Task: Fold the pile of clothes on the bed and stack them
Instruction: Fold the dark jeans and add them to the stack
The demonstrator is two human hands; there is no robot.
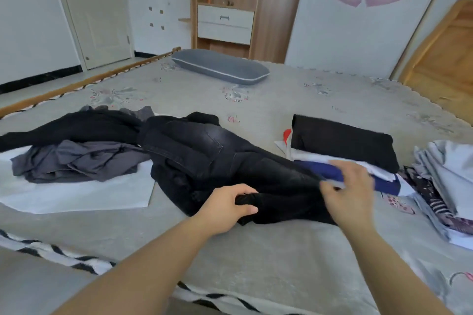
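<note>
A black garment (281, 202) lies crumpled at the near middle of the bed, under dark grey jeans (204, 146). My left hand (227, 207) grips a fold of the black garment at its near edge. My right hand (350, 192) hovers over the garment's right end, fingers curled, and is blurred; whether it holds cloth I cannot tell. To the left lie unfolded clothes: a grey garment (82, 161), a black one (76, 128) and a white cloth (76, 194). On the right stands a stack of folded clothes (343, 143) topped by a black piece.
A grey pillow (220, 66) lies at the far side of the bed (256, 263). Folded pale grey and patterned bedding (445, 176) sits at the right edge. A wooden shelf unit (225, 7) and a door (94, 7) stand beyond the bed.
</note>
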